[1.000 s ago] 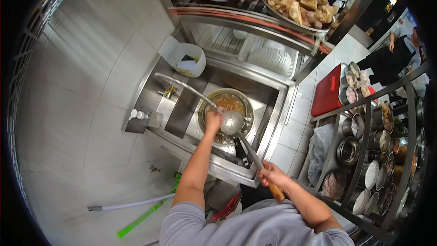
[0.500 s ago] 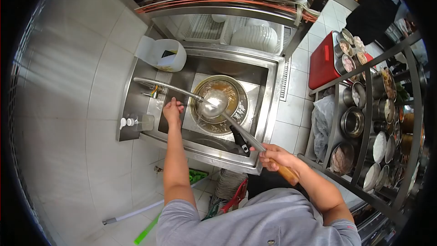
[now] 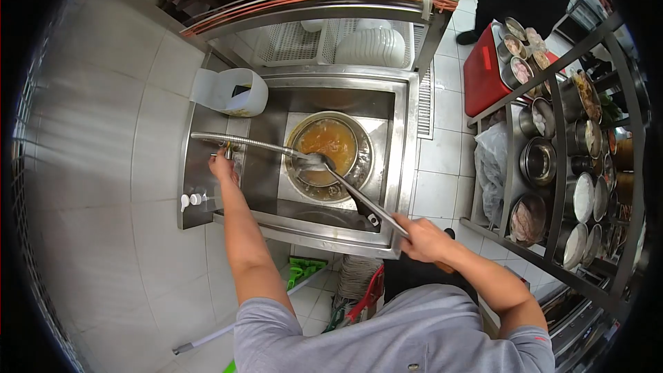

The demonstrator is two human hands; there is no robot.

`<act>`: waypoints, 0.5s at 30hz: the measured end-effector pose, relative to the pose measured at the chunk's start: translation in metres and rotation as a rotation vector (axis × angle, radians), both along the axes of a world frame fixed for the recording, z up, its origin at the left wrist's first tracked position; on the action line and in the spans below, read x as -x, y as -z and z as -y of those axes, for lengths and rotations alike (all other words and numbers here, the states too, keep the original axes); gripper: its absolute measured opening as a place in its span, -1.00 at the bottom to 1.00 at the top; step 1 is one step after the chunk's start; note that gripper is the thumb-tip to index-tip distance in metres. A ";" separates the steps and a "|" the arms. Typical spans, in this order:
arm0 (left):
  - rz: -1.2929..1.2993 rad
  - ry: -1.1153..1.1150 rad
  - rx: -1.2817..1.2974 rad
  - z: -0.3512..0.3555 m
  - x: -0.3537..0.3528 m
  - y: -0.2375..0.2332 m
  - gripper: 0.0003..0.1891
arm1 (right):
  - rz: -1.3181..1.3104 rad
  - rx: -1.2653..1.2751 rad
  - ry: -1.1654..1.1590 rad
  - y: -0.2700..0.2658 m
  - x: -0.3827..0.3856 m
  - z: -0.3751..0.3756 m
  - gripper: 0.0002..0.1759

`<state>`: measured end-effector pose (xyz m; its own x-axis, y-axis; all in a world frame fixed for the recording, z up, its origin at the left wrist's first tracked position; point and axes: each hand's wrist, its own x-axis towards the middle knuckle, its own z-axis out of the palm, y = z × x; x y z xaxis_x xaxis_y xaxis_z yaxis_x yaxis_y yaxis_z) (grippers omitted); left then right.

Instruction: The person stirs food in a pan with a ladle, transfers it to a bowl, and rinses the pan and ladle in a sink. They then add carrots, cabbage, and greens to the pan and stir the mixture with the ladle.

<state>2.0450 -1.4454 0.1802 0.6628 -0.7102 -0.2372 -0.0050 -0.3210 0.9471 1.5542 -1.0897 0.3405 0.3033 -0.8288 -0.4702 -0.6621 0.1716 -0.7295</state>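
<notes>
My right hand [image 3: 427, 240] is wrapped round the handle of a long metal ladle [image 3: 362, 198]. The ladle's head is tilted under the spout of a flexible metal faucet [image 3: 259, 143], over the nested metal bowls [image 3: 366, 169] in the sink. Cloudy orange-brown liquid [image 3: 324, 139] fills the inner bowl. At the faucet's base, my left hand [image 3: 225, 167] has its fingers closed at the tap handle [image 3: 228, 150], which they partly hide. A black-handled object [image 3: 366, 214] leans in the sink's near right corner.
A white plastic container [image 3: 235, 93] and pump bottles [image 3: 197, 200] stand by the steel sink [image 3: 407, 117]. Stacked plates [image 3: 371, 47] sit in racks behind. At right are a red box [image 3: 482, 72] and a metal rack [image 3: 514, 145] of bowls. Another person's dark-clothed legs [image 3: 514, 0] are beyond.
My left hand has moved left from above the sink to the tap. The ladle's head has tipped over and no longer faces up. The liquid's surface looks calmer.
</notes>
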 end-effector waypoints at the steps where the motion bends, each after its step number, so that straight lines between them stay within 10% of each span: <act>1: -0.046 0.005 -0.019 -0.003 0.001 -0.007 -0.48 | -0.095 0.039 -0.022 -0.006 0.011 -0.014 -0.29; 8: -0.112 -0.046 0.100 -0.018 0.016 -0.016 -0.53 | -0.424 0.276 0.389 0.041 0.080 -0.157 -0.49; 15: 0.032 0.190 0.198 -0.017 -0.006 0.004 -0.48 | -0.387 -0.173 0.903 0.076 0.133 -0.315 -0.68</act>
<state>2.0507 -1.4279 0.1760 0.5184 -0.8528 -0.0625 -0.0785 -0.1203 0.9896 1.4215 -0.7750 0.2647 -0.6062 -0.5844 -0.5394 -0.4181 0.8111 -0.4089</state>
